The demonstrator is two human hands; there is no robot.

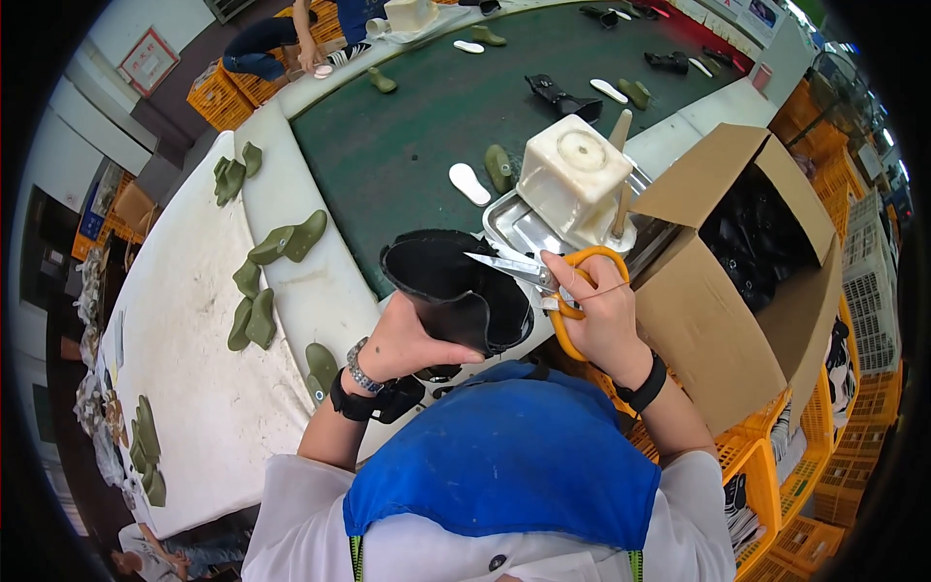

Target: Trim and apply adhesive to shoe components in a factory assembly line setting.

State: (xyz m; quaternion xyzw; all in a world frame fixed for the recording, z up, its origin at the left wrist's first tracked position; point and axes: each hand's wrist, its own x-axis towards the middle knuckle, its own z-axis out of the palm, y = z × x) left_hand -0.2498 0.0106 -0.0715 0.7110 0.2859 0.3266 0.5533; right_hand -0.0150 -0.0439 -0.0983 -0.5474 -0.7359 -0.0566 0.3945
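Observation:
My left hand (402, 341) grips a black boot upper (454, 315) by its side, with the thumb across the front. The wide opening of the upper faces up, and its lower part is hidden below my hand. In my right hand (609, 320) is a pair of scissors (519, 266) with orange handles. Their blades point left, slightly parted, over the rim of the upper; whether they touch it I cannot tell. A thin thread crosses near my right fingers.
A metal tray (506, 221) and white block-shaped container (572, 175) stand ahead. The green conveyor belt (388, 145) carries insoles, lasts and black boots. An open cardboard box (693, 320) of black items is right. Green shoe lasts (291, 239) lie left. Another person's hand (309, 58) is at the far side.

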